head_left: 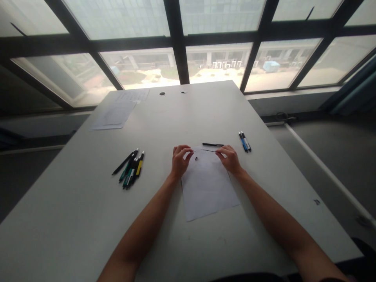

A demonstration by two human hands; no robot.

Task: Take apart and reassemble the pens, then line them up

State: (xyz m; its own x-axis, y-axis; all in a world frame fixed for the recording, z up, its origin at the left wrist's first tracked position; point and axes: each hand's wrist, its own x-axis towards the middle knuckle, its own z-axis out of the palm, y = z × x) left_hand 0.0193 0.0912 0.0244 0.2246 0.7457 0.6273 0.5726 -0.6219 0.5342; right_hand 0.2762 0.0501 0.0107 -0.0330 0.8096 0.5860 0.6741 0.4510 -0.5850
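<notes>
My right hand [230,157] pinches one end of a thin dark pen refill [208,150], held level over a sheet of white paper [210,188]. Across from it, my left hand [179,160] has thumb and fingertips drawn together near the refill's other end; what lies between them is too small to make out. A small dark piece [196,158] rests on the paper beside the left fingertips. Just beyond the sheet lies a black pen barrel [212,144], its right end close to my right fingers.
Several pens [131,169] lie in a group on the left of the white table [194,117]. Two pens [244,141] are to the right. Printed sheets [114,113] sit at the far left, and a small dark scrap [316,202] near the right edge. Windows stand behind.
</notes>
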